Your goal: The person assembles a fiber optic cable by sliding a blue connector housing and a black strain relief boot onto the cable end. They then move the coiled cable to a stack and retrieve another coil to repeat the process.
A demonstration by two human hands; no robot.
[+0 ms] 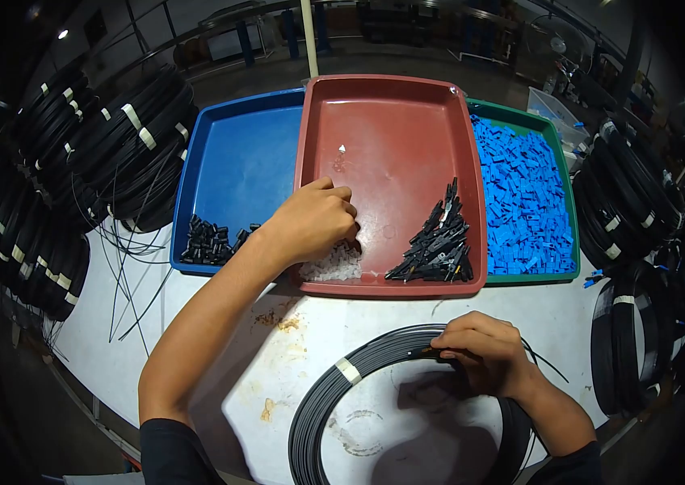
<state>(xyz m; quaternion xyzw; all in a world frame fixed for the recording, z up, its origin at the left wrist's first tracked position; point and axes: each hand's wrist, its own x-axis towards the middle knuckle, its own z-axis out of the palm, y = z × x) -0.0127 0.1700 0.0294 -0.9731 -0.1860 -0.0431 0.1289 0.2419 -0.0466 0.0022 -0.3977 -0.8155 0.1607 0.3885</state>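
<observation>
My left hand (316, 220) reaches into the red tray (391, 121), fingers curled over a small heap of clear white plastic pieces (333, 265) in its near left corner. Whether it grips a piece is hidden. A pile of black clips (438, 242) lies in the same tray at the near right. My right hand (484, 349) pinches the top of a grey cable coil (334, 392) that lies flat on the white table (520, 303), bound with a white tape band.
A blue tray (237, 158) on the left holds small black parts (212, 238). A green tray (566, 186) on the right is full of blue plastic pieces (520, 198). Stacks of black cable coils (76, 170) stand at both table sides; loose wires trail left.
</observation>
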